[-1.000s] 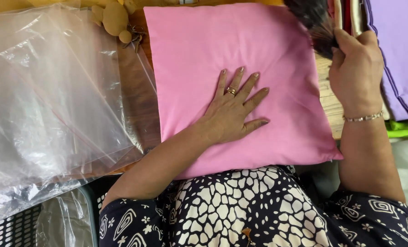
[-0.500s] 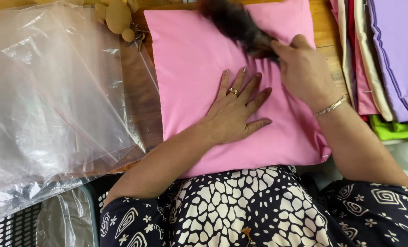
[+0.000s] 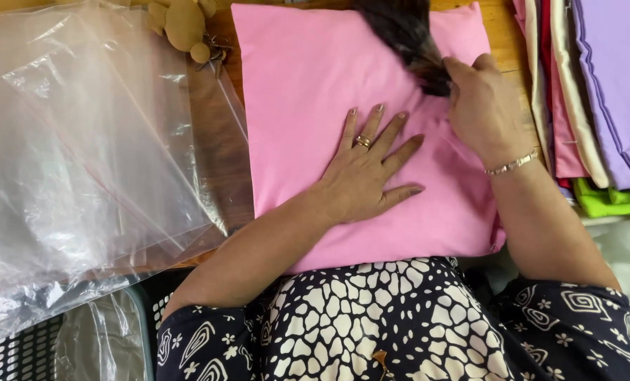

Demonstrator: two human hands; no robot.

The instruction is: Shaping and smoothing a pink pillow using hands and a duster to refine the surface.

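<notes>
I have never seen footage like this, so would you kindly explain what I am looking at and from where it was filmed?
There is no machine here: a camera worn on a person's head looks down at their two bare hands. The left hand lies flat, fingers spread, on a pink cushion resting on a wooden table. The right hand grips a dark, blurred brush-like tuft against the cushion. Clear plastic bags lie to the left; stacked coloured fabrics lie to the right.

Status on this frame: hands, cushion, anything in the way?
Left hand flat on pink cushion. Right hand grips dark brush on it. Nothing blocking.
</notes>
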